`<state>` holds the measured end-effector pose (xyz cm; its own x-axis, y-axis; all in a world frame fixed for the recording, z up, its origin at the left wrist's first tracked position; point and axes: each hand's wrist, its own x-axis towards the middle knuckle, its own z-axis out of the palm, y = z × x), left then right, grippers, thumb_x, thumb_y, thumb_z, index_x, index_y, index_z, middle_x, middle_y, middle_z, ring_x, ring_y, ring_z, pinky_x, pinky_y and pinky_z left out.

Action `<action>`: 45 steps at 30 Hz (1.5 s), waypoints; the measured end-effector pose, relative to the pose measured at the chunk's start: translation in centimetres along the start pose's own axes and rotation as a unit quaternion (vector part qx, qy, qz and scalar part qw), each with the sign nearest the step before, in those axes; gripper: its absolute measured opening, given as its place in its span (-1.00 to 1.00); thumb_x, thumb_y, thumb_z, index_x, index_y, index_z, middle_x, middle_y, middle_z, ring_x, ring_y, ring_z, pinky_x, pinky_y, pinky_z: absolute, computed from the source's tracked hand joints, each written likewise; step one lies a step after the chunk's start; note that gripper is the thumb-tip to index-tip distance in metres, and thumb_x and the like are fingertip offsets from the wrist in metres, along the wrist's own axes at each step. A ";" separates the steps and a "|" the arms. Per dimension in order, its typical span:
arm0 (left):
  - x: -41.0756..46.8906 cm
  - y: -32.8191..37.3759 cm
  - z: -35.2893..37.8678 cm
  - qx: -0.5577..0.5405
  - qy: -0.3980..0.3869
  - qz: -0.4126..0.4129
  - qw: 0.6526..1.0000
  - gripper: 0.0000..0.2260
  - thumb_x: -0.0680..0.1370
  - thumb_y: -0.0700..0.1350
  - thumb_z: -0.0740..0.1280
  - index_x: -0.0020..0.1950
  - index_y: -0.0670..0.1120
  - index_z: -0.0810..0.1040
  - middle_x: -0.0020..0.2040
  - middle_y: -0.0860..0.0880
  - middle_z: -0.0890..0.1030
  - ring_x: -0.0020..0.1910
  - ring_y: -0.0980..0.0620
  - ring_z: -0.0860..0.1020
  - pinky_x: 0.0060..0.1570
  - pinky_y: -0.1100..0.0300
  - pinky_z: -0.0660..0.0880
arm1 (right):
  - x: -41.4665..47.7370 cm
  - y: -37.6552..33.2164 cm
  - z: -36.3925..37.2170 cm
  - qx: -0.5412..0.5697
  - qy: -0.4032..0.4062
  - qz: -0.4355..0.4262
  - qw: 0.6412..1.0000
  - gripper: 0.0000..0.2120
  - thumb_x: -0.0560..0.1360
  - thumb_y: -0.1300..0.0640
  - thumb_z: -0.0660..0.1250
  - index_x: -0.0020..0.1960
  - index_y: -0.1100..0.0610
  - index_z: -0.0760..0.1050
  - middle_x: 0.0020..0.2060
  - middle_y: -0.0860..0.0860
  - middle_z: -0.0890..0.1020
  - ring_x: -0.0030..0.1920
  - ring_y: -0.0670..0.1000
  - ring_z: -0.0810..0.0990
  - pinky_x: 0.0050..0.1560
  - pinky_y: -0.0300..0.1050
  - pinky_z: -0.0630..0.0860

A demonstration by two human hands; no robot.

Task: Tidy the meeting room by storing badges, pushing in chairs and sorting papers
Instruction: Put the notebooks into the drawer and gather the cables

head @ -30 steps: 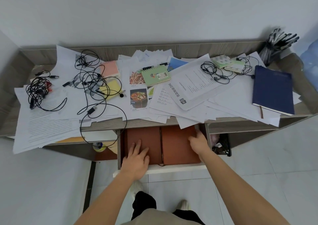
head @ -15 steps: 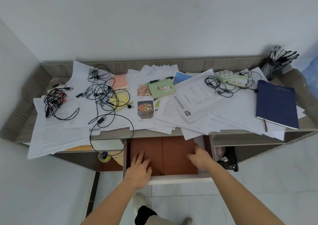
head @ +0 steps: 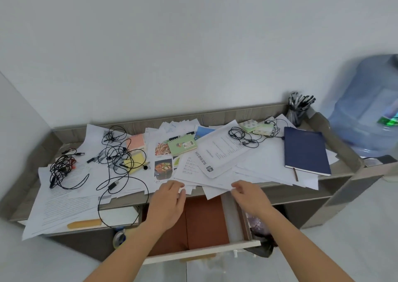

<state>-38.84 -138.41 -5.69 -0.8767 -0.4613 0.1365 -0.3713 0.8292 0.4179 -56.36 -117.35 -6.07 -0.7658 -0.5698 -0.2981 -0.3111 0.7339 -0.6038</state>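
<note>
White papers (head: 217, 169) lie scattered in overlapping heaps across the wooden desk (head: 127, 199). My left hand (head: 169, 199) reaches over the front edge, its fingertips touching the near edge of the paper pile. My right hand (head: 249, 195) pinches the overhanging edge of the sheets at the desk's front. Below both hands a drawer (head: 202, 251) stands pulled out, with brown folders (head: 204, 223) lying flat inside.
Tangled black cables (head: 120, 152) and another bundle (head: 60, 169) lie on the left. A green spiral notepad (head: 182, 147), sticky notes (head: 136, 142), a blue notebook (head: 305, 150) and a pen holder (head: 298, 111) sit on the desk. A water jug (head: 366, 107) stands at the right.
Both hands have risen out of the open drawer to the front edge of the paper pile. The camera has tilted up and back, showing more wall and the water jug.
</note>
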 end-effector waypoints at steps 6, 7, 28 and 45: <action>3.5 6.0 2.3 -0.035 -0.064 -0.006 0.997 -0.52 0.66 0.08 0.16 0.56 0.03 0.21 0.59 0.03 0.09 0.49 -0.05 0.29 0.37 -0.02 0.36 | -1.3 5.4 -5.5 0.076 0.114 0.055 0.989 -0.65 0.60 0.06 0.22 0.38 0.05 0.47 0.30 0.00 0.56 0.25 0.02 0.54 0.28 -0.04 0.45; 4.0 7.6 3.0 -0.048 -0.074 -0.006 0.996 -0.51 0.65 0.09 0.17 0.57 0.05 0.19 0.61 0.04 0.03 0.49 -0.04 0.30 0.37 -0.02 0.36 | -1.8 6.6 -6.2 0.084 0.126 0.068 0.986 -0.64 0.60 0.07 0.22 0.38 0.06 0.46 0.31 0.02 0.55 0.25 0.03 0.54 0.28 -0.04 0.45; 21.3 24.2 14.8 -0.451 -0.354 -0.151 0.806 -0.59 0.62 0.02 0.30 0.45 0.02 0.34 0.35 -0.03 0.43 0.19 0.04 0.49 0.28 0.01 0.49 | 6.3 16.5 -15.1 0.093 0.235 0.314 0.915 -0.51 0.56 -0.03 0.25 0.42 0.14 0.30 0.32 0.15 0.46 0.32 0.25 0.38 0.34 0.15 0.37; 21.6 23.6 12.6 -0.483 -0.311 -0.192 0.795 -0.83 0.65 -0.02 0.19 0.13 -0.04 0.53 0.01 -0.06 0.57 -0.10 0.01 0.54 -0.13 0.12 0.44 | 5.8 13.0 -16.0 0.457 0.254 0.192 0.831 -0.74 0.69 -0.02 0.15 0.31 0.05 0.43 0.17 0.00 0.59 0.13 0.08 0.62 -0.14 0.06 0.70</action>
<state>-70.39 -124.82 -4.15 -0.8484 -0.1268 -0.5139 -0.5037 -0.1046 0.8575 -73.84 -105.20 -3.88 -0.9211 0.0409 -0.3872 0.3893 0.1068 -0.9149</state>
